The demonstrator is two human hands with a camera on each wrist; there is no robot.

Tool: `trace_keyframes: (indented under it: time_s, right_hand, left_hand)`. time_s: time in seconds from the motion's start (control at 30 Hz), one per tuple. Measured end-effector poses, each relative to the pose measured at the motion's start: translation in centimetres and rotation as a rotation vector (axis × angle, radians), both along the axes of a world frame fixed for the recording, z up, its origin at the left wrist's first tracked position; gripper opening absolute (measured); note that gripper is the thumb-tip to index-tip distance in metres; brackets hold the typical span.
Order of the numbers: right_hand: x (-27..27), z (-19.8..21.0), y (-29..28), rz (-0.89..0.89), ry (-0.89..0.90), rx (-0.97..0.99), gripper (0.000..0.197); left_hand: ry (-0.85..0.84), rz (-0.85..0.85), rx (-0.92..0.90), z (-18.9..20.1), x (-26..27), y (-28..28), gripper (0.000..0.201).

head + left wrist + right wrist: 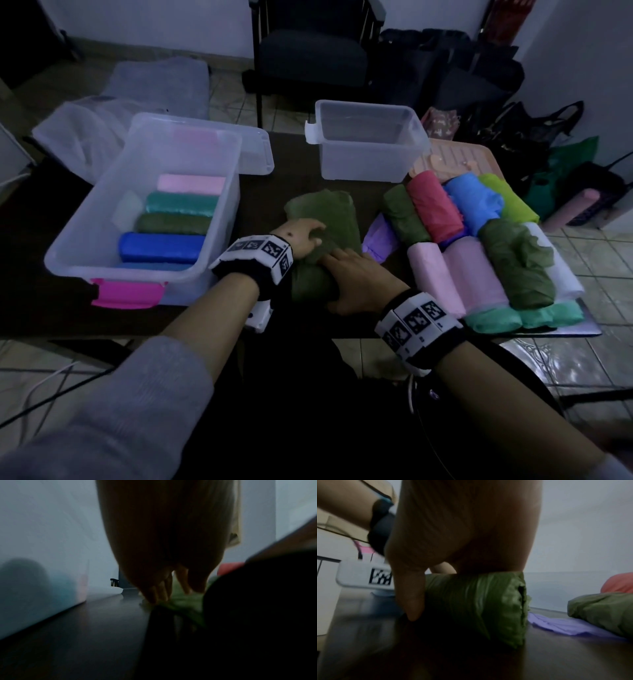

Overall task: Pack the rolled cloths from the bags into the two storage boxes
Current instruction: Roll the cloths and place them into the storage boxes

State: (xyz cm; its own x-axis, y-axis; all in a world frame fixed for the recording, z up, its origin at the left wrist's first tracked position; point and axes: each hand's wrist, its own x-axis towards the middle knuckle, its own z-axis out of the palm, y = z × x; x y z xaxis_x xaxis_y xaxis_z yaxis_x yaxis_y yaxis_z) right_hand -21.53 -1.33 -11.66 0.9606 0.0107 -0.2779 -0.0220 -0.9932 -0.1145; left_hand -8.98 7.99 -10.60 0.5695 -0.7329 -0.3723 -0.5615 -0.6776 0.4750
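Observation:
An olive green cloth (322, 212) lies on the dark table (274, 161) between the two boxes, its near end rolled up. My left hand (305, 236) pinches a fold on top of it, fingers curled into the green cloth (185, 601). My right hand (356, 274) wraps the rolled end, thumb down its near side on the green cloth (479, 601). The left storage box (68, 246) holds several rolls: pink, teal, olive and blue. The right storage box (370, 140) is empty. Several rolled cloths (479, 240) lie piled at the right.
A clear lid (253, 150) leans behind the left box. A purple cloth (376, 236) lies flat beside the green one. Dark bags (513, 126) and a chair (308, 54) stand on the floor behind the table. A crumpled plastic bag (78, 133) sits at far left.

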Motion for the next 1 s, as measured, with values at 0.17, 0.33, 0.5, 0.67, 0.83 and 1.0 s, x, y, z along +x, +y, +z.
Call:
trace_keyframes:
  time_s: [0.17,0.33,0.5,0.67,0.83,1.0]
  right_hand:
    - [0.0,0.5,0.1,-0.018,0.022,0.021,0.079]
    - [0.1,0.7,0.7,-0.012,0.038,0.001,0.079]
    - [-0.1,0.7,0.5,-0.005,0.015,0.095,0.074]
    - [-0.4,0.3,0.8,0.025,-0.004,0.004,0.066]
    - [0.2,0.3,1.1,0.088,-0.033,0.003,0.063]
    - [0.5,0.4,1.6,0.087,-0.014,0.051,0.06]
  left_hand:
    - [-0.065,-0.131,0.089,-2.1,-0.1,0.3,0.058]
    - [-0.13,-0.208,0.166,-1.9,0.7,0.1,0.065]
    - [-0.133,-0.219,0.175,-1.3,0.5,0.2,0.068]
    - [-0.18,-0.051,0.027,-1.3,0.6,-0.1,0.058]
    - [-0.168,-0.096,-0.03,-1.4,1.1,-0.6,0.059]
    - [-0.095,-0.15,0.218,-2.2,2.4,-0.3,0.063]
